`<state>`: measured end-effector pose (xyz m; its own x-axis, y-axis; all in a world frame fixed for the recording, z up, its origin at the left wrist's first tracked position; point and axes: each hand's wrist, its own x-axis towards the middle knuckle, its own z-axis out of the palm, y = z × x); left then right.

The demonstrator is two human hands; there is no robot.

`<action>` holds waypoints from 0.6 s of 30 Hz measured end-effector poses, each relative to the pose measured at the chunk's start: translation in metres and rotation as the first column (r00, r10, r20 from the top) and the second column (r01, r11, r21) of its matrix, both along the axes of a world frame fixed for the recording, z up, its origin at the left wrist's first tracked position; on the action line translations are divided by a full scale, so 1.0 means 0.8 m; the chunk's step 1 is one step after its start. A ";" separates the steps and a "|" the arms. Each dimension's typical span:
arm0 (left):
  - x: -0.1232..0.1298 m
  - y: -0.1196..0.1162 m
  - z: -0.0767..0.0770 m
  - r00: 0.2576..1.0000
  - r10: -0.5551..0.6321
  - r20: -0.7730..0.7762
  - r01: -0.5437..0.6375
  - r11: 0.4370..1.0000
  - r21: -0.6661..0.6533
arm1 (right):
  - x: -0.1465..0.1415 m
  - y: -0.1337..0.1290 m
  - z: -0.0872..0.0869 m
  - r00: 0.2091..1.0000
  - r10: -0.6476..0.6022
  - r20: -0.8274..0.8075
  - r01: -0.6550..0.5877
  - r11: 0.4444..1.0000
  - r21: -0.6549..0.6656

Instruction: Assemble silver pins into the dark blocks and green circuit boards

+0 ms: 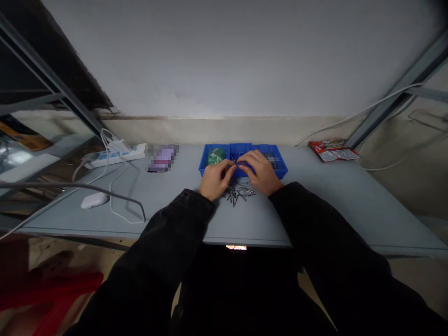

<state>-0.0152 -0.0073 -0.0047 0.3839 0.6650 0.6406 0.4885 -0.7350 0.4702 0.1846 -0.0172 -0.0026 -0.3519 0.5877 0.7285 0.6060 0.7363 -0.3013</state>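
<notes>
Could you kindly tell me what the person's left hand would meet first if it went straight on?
The left hand would probably meet the right hand first, above the blue divided bin; depth is unclear from here.

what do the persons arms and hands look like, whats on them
The left hand and right hand are bare, with no gloves, and no watch or rings show. The left sleeve and right sleeve are long, black and creased, ending at the wrists.

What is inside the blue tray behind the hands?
The blue tray holds green items in its left compartment and dark parts in its right one. The left hand and right hand cover most of the middle.
</notes>
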 end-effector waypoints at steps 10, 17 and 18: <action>0.003 -0.002 0.000 1.000 -0.015 -0.005 0.015 1.000 -0.016 | 0.000 0.003 -0.002 1.000 -0.018 0.017 0.018 1.000 -0.011; 0.002 -0.001 0.000 1.000 0.004 0.015 -0.004 1.000 -0.014 | -0.002 0.002 -0.001 1.000 0.018 0.004 -0.018 1.000 -0.013; 0.002 -0.001 0.000 1.000 0.002 0.012 -0.001 1.000 -0.013 | 0.000 0.004 -0.001 1.000 0.021 0.010 -0.021 1.000 -0.008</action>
<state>-0.0134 -0.0080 -0.0048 0.3753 0.6741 0.6361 0.4840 -0.7279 0.4858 0.1842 -0.0144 -0.0032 -0.3713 0.5858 0.7204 0.5938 0.7463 -0.3009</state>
